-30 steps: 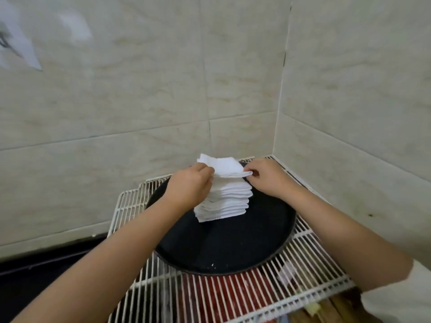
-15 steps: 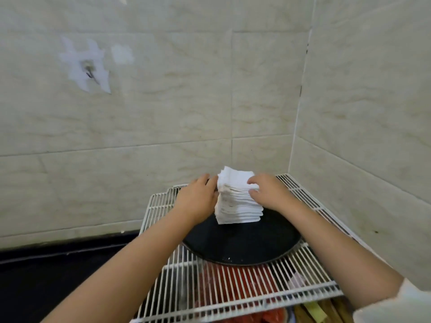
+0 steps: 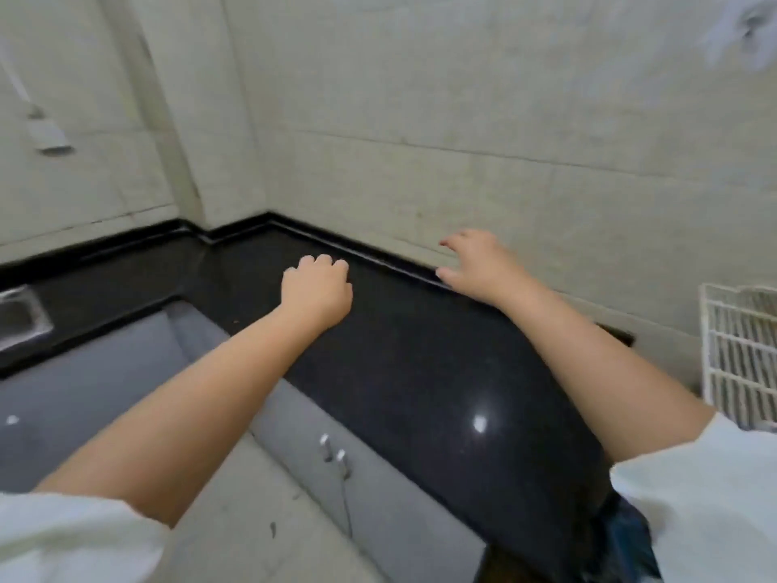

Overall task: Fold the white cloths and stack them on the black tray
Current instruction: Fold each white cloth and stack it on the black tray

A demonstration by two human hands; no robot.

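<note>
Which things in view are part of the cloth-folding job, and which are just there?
Job:
- left hand, fingers curled, holding nothing
- right hand, fingers spread, holding nothing
- white wire rack, at the right edge
No cloths or tray in view.

Just there:
- black countertop
- grey cabinet doors
- steel sink, far left
- tiled wall

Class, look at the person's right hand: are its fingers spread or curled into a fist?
Spread: the right hand shows fingers splayed apart, holding nothing.
</note>
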